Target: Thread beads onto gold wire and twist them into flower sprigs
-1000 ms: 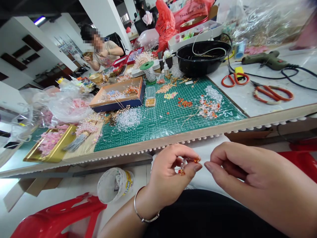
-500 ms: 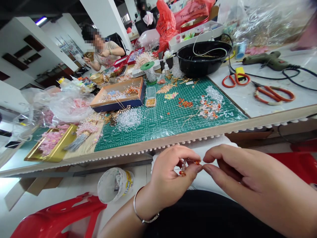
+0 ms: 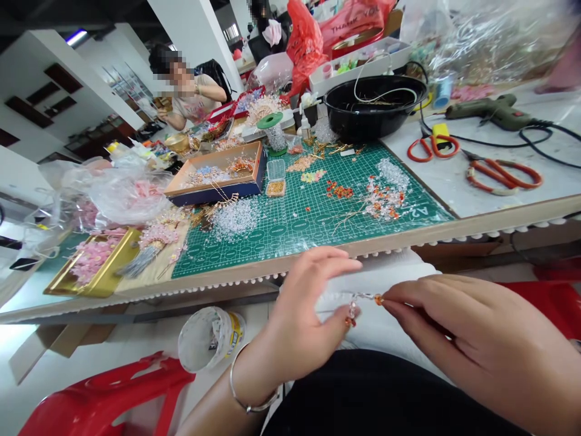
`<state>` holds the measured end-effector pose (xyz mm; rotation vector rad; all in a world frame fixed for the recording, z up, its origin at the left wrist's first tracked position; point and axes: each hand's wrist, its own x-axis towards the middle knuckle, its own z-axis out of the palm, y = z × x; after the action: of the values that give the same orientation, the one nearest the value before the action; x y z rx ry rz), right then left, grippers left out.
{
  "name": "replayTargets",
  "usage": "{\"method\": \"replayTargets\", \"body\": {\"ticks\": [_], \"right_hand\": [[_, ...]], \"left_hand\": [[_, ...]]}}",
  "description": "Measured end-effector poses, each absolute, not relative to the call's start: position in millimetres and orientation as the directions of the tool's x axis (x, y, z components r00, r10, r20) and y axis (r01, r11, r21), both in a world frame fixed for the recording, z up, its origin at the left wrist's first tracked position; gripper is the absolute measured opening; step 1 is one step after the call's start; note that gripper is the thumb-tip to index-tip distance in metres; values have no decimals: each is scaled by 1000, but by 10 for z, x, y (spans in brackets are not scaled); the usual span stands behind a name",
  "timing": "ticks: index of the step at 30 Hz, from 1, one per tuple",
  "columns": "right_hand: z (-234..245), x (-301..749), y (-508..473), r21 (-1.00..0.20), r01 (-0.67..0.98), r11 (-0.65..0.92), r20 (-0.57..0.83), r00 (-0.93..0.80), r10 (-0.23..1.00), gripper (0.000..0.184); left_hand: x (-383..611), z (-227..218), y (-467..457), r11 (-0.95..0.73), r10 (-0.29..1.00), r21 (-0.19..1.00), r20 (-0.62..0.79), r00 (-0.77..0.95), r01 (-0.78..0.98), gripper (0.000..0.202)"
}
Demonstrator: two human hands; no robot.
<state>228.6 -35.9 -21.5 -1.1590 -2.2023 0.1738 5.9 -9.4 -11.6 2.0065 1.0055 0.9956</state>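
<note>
- L hand (image 3: 297, 318): bangle (image 3: 252, 393) on wrist, fingers up & spread a bit, thumb at the low end of the bead wire (image 3: 363, 297). Can't tell if it grips.
- R hand (image 3: 467, 333): finger & thumb pinch the wire's orange bead end.
- Hands: apart, w/ wire btwn them, in the air over a white cloth (image 3: 381, 278) on the lap.
- Black top (image 3: 363, 399) at the bottom of view.
- Floor: pale tiles, w/ white tub (image 3: 211, 339) & red stool (image 3: 104, 393) by L arm.
- Table edge (image 3: 318, 260): pale wood w/ white bobble trim, just past the hands.
- Green mat (image 3: 308, 206) on table: clear & orange beads in heaps, small box of gold beads (image 3: 276, 188).
- L of mat: brown box (image 3: 213, 175) of bead bits, gold tray (image 3: 95, 263) w/ pink flowers, plastic bags (image 3: 129, 197).
- R of mat: 2 orange scissors (image 3: 503, 175), glue gun (image 3: 488, 112), black cords.
- Far end: black bowl (image 3: 374, 106), red bags (image 3: 305, 45).
- Room: co-worker (image 3: 193, 97) at next table, white pillars (image 3: 195, 36), dark shelves (image 3: 27, 103) on a white wall.
</note>
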Motion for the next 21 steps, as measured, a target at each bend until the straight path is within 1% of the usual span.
{"method": "replayTargets", "body": {"ticks": [1, 2, 3, 4, 5, 6, 7, 8, 10, 12, 13, 17, 19, 21], "right_hand": [[-223, 2298, -363, -335, 711, 618, 504, -419, 756, 21], [-231, 2310, -367, -284, 728, 624, 527, -424, 736, 19], [-239, 2321, -371, -241, 740, 628, 544, -433, 719, 17], [-248, 2329, -375, -210, 747, 630, 557, -439, 706, 15], [-256, 2334, -379, -189, 748, 636, 567, -446, 692, 13], [-265, 2335, -383, -175, 745, 643, 577, -452, 680, 12], [-273, 2333, -386, -166, 742, 650, 581, -459, 672, 12], [-281, 2328, -391, -160, 737, 656, 586, -464, 664, 11], [-293, 2312, -402, -155, 737, 658, 587, -467, 662, 11], [-296, 2293, -419, -196, 744, 639, 572, -442, 691, 12], [-292, 2282, -428, -245, 742, 624, 560, -418, 716, 12], [-248, 2236, -462, -517, 678, 523, 454, -301, 839, 17], [-234, 2206, -480, -591, 665, 456, 391, -258, 883, 16], [-238, 2175, -505, -634, 671, 385, 352, -193, 916, 11]], "left_hand": [[22, -90, -101, -439, 884, 827, 328, 333, 351, 31], [-7, -67, -110, -367, 922, 863, 286, 262, 348, 20], [-24, -49, -120, -267, 953, 909, 200, 227, 320, 12], [-25, -39, -129, -146, 966, 950, 76, 246, 276, 18], [-11, -39, -136, -15, 947, 974, -58, 314, 226, 28], [19, -48, -139, 108, 899, 980, -168, 404, 167, 36], [60, -67, -140, 217, 842, 971, -237, 485, 98, 40], [109, -94, -138, 312, 799, 950, -273, 536, 19, 41], [205, -155, -130, 440, 776, 887, -294, 558, -144, 37], [275, -207, -124, 475, 802, 843, -295, 519, -254, 29], [296, -225, -125, 469, 819, 838, -294, 493, -278, 25], [316, -256, -147, 424, 860, 858, -281, 426, -291, 18], [316, -260, -163, 409, 871, 863, -272, 410, -298, 16], [318, -262, -173, 400, 880, 861, -265, 395, -315, 16]]}}
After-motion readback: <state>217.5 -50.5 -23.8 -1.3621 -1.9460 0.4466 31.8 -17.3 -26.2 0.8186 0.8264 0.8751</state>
